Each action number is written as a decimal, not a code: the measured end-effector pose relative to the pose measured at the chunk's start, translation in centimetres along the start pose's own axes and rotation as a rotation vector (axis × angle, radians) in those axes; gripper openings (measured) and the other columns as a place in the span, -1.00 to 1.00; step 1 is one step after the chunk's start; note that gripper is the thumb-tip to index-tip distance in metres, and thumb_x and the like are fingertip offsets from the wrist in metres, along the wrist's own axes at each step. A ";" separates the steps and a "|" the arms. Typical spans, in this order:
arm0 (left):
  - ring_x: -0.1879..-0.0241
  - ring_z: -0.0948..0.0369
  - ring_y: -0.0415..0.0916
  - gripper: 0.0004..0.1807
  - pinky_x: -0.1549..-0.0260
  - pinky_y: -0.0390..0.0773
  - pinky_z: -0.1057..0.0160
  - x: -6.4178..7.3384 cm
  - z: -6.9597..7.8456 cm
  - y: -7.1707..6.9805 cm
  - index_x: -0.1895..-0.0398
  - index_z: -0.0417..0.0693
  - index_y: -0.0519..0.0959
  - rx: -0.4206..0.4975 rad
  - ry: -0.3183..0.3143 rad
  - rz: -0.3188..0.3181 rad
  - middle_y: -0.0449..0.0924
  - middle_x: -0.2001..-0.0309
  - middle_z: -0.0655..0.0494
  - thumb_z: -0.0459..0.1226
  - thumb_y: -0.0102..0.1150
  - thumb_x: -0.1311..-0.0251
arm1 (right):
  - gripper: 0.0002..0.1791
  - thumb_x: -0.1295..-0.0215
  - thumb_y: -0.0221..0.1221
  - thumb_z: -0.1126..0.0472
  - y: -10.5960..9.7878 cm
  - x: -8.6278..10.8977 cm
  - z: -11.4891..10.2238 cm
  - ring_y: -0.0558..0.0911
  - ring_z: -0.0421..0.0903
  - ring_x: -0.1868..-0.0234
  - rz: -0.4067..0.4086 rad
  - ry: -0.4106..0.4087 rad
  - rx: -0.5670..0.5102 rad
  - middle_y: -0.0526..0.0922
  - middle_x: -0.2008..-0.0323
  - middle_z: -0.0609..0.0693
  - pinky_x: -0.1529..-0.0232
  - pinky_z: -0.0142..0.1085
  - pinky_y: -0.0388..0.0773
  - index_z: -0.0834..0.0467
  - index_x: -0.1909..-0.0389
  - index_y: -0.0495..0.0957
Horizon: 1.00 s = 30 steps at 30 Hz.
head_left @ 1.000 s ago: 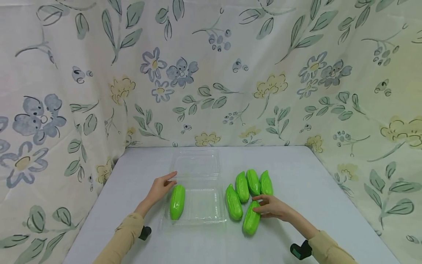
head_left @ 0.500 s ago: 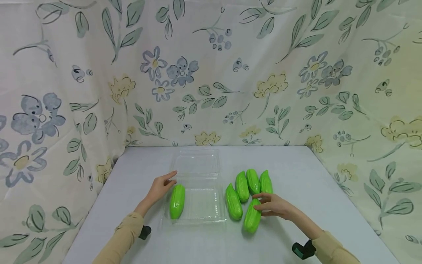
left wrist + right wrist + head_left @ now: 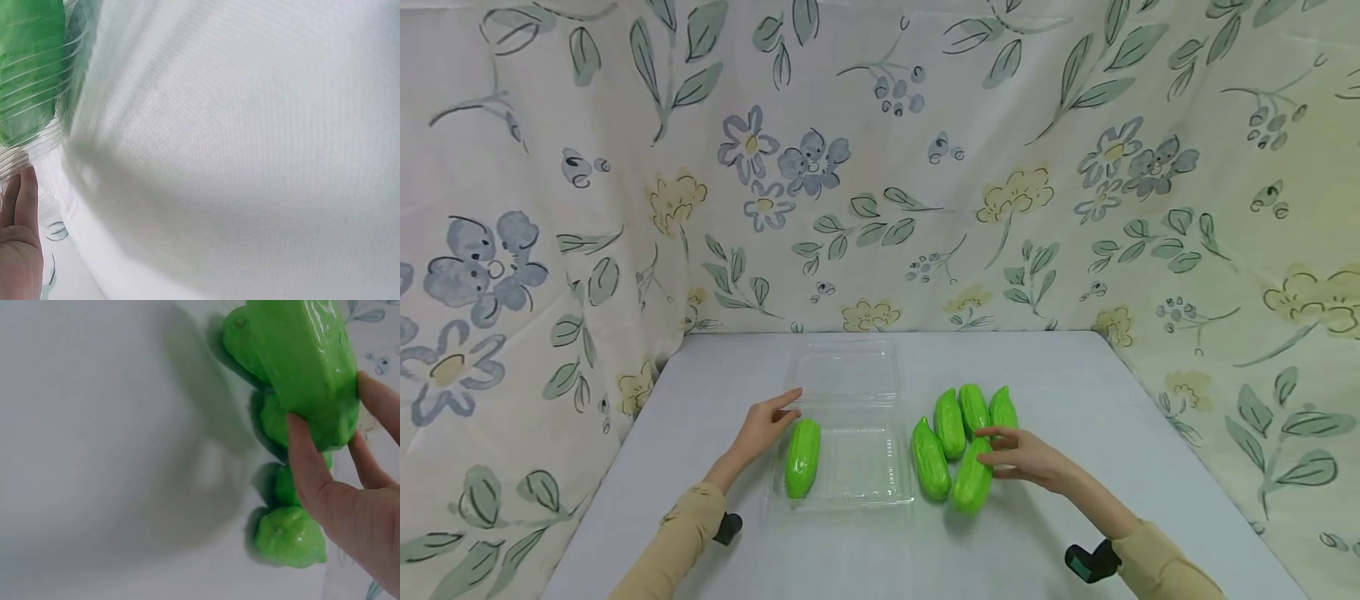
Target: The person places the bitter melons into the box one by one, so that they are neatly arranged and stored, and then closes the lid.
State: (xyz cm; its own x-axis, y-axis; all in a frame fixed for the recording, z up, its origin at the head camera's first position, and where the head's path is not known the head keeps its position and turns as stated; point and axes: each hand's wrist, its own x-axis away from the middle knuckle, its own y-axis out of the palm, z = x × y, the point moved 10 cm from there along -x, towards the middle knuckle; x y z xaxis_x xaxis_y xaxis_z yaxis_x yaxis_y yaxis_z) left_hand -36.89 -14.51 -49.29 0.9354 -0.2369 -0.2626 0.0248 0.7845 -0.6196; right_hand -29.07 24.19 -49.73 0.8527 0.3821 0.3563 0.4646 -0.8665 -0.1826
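Note:
My right hand (image 3: 1026, 460) pinches the upper end of a bright green bitter melon (image 3: 972, 487) between thumb and fingers. In the right wrist view this bitter melon (image 3: 306, 369) is raised off the table, its shadow apart from it. A clear plastic clamshell box (image 3: 861, 504) lies with its lid (image 3: 846, 367) folded back. One bitter melon (image 3: 802, 458) stands lengthwise at the box's left side. My left hand (image 3: 763, 427) touches the box's left rim near the hinge; in the left wrist view its fingers (image 3: 26, 197) are straight against the ribbed wall.
Several more bitter melons (image 3: 951, 423) lie grouped on the white table (image 3: 1060, 375) right of the box, partly behind the right hand. A floral curtain (image 3: 880, 167) hangs behind and at both sides of the table.
My right hand has moved slightly up and away from me, and the gripped bitter melon has lifted off the table with it. The left hand and the box have stayed in place.

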 end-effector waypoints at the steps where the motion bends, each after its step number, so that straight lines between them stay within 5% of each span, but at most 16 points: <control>1: 0.08 0.02 0.64 -0.51 0.18 0.63 0.18 0.0 0.0 0.0 -0.25 -0.22 0.42 -0.002 0.000 -0.001 0.50 -0.17 -0.20 -0.39 0.16 -0.22 | -0.26 -0.24 0.24 0.14 0.0 0.0 0.0 0.22 0.33 -0.34 -0.003 -0.005 -0.008 0.00 -0.35 0.53 -0.07 -0.10 0.56 0.35 -0.34 0.19; 5: 0.07 0.02 0.63 -0.51 0.18 0.63 0.18 0.0 0.0 0.1 -0.25 -0.23 0.41 -0.008 0.002 -0.006 0.49 -0.18 -0.20 -0.39 0.16 -0.23 | -0.30 -0.26 0.22 0.15 0.1 -0.2 -0.1 0.07 0.36 -0.39 -0.012 -0.022 -0.026 -0.03 -0.38 0.49 -0.08 -0.10 0.55 0.32 -0.34 0.20; 12: 0.03 -0.01 0.62 -0.51 0.14 0.62 0.12 0.0 0.1 0.0 -0.25 -0.23 0.42 -0.013 0.005 0.001 0.49 -0.18 -0.20 -0.39 0.17 -0.22 | -0.27 -0.25 0.24 0.15 0.0 -0.6 -0.5 0.25 0.23 -0.31 0.011 -0.048 -0.063 0.05 -0.35 0.45 -0.09 -0.08 0.54 0.34 -0.35 0.18; 17: 0.00 -0.05 0.60 -0.51 0.12 0.62 0.10 0.0 0.2 0.0 -0.24 -0.24 0.42 -0.017 0.011 -0.004 0.47 -0.19 -0.21 -0.38 0.17 -0.22 | -0.27 -0.24 0.24 0.17 0.1 -0.9 -0.5 0.05 0.35 -0.41 0.021 -0.058 -0.107 0.00 -0.38 0.46 -0.11 -0.07 0.53 0.33 -0.34 0.18; 24: 0.03 -0.02 0.62 -0.51 0.14 0.62 0.11 -0.1 0.2 0.0 -0.24 -0.23 0.42 -0.016 0.020 0.001 0.48 -0.18 -0.20 -0.38 0.17 -0.22 | -0.27 -0.27 0.21 0.16 0.1 -1.3 -1.0 0.43 0.04 -0.20 0.035 -0.072 -0.083 0.12 -0.35 0.42 -0.13 -0.06 0.51 0.32 -0.37 0.14; 30: 0.04 -0.01 0.62 -0.52 0.16 0.63 0.11 -0.1 0.4 0.0 -0.23 -0.23 0.43 -0.017 0.033 0.004 0.49 -0.17 -0.20 -0.39 0.18 -0.21 | -0.25 -0.29 0.19 0.17 -0.3 -1.7 -1.5 0.39 0.09 -0.26 0.056 -0.085 -0.108 0.02 -0.40 0.42 -0.20 -0.03 0.45 0.29 -0.40 0.09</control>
State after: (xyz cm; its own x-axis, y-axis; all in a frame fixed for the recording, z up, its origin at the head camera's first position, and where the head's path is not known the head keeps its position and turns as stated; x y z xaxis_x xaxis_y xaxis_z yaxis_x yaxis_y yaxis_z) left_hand -36.82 -14.29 -48.96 0.9233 -0.2530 -0.2889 0.0151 0.7756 -0.6310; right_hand -30.98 23.34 -48.90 0.8958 0.3538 0.2689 0.3911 -0.9150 -0.0991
